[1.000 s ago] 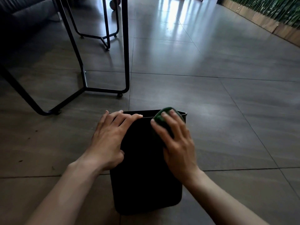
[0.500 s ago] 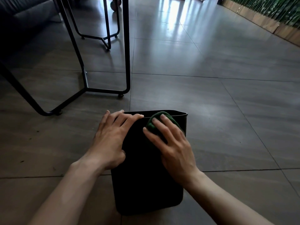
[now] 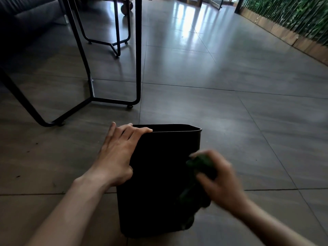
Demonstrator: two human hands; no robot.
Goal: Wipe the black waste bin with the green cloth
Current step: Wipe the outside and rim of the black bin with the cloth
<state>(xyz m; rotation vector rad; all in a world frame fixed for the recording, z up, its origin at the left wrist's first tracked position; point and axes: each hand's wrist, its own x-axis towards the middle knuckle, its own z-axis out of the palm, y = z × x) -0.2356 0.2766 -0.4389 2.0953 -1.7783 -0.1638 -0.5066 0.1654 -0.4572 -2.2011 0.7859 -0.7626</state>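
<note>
The black waste bin (image 3: 156, 174) lies on its side on the tiled floor, its open mouth facing away from me. My left hand (image 3: 117, 155) rests on its upper left edge, fingers reaching the rim and thumb against the near side. My right hand (image 3: 221, 181) is blurred with motion at the bin's right side and is closed on the green cloth (image 3: 202, 165), which is pressed against the bin; part of the cloth trails down toward the bin's base.
Black metal table legs (image 3: 136, 68) stand on the floor just beyond the bin on the left, with a second frame (image 3: 115, 45) farther back. A dark sofa (image 3: 21, 23) is at far left. A wooden planter edge with green plants (image 3: 292, 38) runs along the right.
My right hand with the cloth has swept from the bin's rim down along its right side toward me. The left hand has stayed in place on the bin.
</note>
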